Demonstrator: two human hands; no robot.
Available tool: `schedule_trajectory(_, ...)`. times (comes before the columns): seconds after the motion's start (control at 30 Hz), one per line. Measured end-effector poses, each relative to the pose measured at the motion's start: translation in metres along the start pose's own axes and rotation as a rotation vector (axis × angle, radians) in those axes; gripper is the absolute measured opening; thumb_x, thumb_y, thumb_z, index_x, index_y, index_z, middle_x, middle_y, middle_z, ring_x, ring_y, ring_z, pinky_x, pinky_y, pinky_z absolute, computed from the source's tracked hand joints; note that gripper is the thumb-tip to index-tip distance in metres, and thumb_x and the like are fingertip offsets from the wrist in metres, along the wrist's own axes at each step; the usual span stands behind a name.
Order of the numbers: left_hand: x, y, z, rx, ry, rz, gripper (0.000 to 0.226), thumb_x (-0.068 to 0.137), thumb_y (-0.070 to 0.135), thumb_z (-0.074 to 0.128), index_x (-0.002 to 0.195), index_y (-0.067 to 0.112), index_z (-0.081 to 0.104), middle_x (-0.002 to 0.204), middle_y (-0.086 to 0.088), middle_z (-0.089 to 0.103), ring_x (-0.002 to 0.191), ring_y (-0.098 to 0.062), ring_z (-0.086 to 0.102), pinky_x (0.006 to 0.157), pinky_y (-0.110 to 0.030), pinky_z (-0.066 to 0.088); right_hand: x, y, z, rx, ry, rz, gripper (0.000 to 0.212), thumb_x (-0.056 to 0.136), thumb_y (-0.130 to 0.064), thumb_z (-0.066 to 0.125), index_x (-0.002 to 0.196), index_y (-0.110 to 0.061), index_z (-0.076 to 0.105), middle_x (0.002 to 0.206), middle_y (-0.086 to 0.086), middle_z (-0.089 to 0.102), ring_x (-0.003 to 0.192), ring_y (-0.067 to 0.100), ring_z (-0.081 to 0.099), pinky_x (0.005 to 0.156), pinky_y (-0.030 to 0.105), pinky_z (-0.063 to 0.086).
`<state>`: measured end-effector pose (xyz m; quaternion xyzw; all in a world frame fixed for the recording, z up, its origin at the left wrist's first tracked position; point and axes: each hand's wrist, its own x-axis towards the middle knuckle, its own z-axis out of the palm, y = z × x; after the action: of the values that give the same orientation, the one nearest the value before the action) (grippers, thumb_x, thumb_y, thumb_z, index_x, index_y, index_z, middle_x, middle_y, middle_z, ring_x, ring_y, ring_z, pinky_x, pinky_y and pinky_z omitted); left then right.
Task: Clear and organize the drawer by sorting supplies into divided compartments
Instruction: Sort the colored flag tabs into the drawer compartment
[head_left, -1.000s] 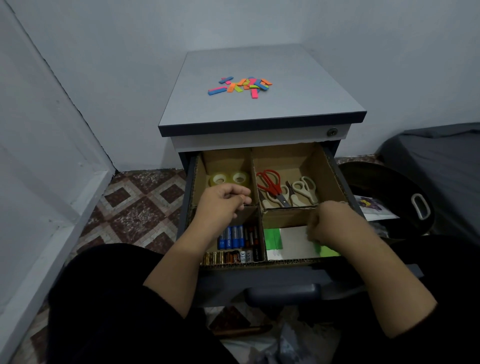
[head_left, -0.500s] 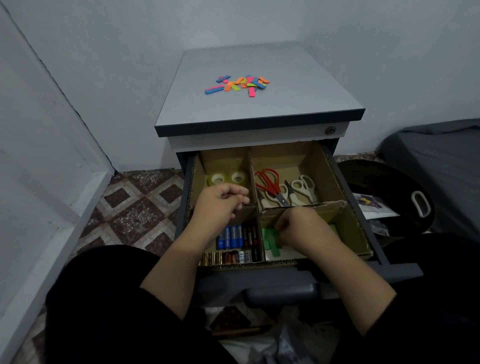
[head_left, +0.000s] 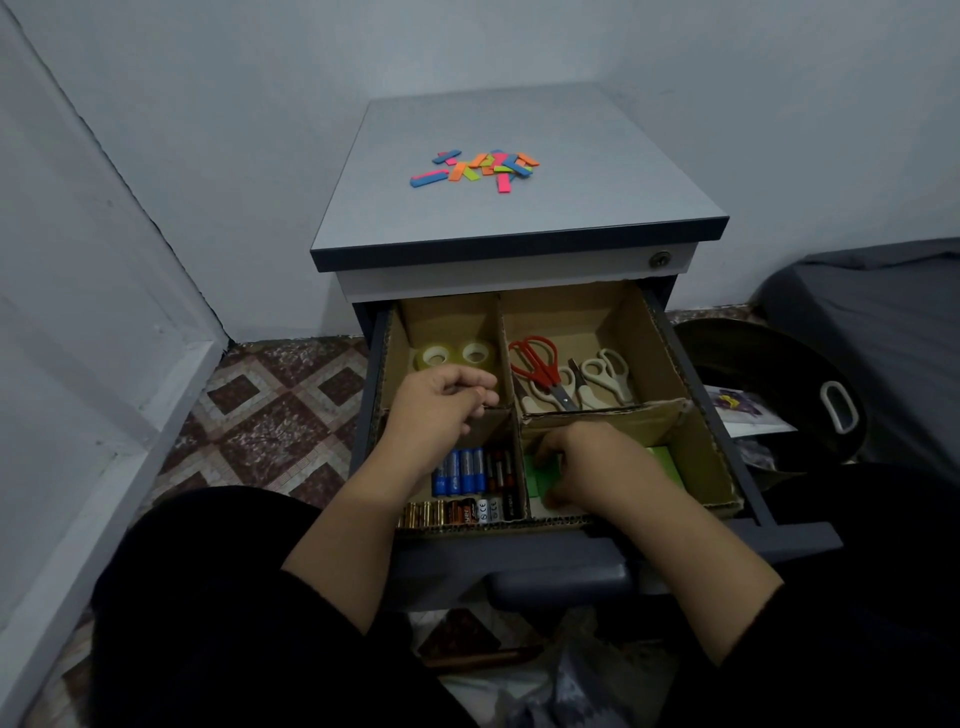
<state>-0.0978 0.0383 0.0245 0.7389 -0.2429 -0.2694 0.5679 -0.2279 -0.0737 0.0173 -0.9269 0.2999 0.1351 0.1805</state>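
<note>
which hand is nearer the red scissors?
Left. The left hand hovers by the cardboard divider just left of the red scissors, over the tape compartment. The right hand is lower, down in the front compartment on the green notes.

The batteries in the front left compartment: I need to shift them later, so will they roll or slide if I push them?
The batteries are cylinders lying on their sides, so a sideways push would probably roll them. They lie packed in rows between cardboard walls, which should stop them quickly. They likely feel heavy for their size and smooth, so pinching one may slip.
</note>
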Motion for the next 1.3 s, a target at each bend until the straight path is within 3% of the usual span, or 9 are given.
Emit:
schedule_trajectory(0.67, 0.0004, -0.0003, 0.0005, 0.000, 0.004, 0.003, 0.020, 0.092, 0.004, 0.054, 0.102, 0.013, 0.069, 0.092, -0.001, 0.072, 0.069, -0.001, 0.057, 0.058, -0.016, 0.044, 0.0046, 0.0031, 0.0018, 0.036, -0.005, 0.034, 0.059, 0.072, -0.033, 0.080, 0.127, -0.035, 0.059, 0.124, -0.003, 0.060, 0.111, 0.020, 0.057, 0.090, 0.032, 0.050)
schedule_trajectory(1.0, 0.0009, -0.0023, -0.0003, 0.006, 0.002, 0.011, 0.020, 0.093, 0.004, 0.054, 0.101, 0.014, 0.070, 0.091, -0.001, 0.073, 0.070, -0.002, 0.058, 0.059, -0.017, 0.044, -0.0006, 0.0072, -0.0016, 0.042, 0.017, 0.076, 0.043, 0.080, -0.021, 0.072, 0.121, -0.029, 0.063, 0.118, 0.001, 0.061, 0.106, 0.023, 0.059, 0.084, 0.034, 0.053)
schedule_trajectory(1.3, 0.0009, -0.0018, -0.0005, 0.002, -0.003, 0.013, 0.020, 0.093, 0.004, 0.054, 0.099, 0.015, 0.069, 0.092, -0.002, 0.072, 0.070, -0.002, 0.058, 0.059, -0.017, 0.045, -0.0036, 0.0033, -0.0020, 0.042, 0.025, 0.073, 0.049, 0.071, -0.035, 0.081, 0.115, -0.025, 0.063, 0.114, 0.001, 0.062, 0.103, 0.022, 0.059, 0.082, 0.032, 0.051)
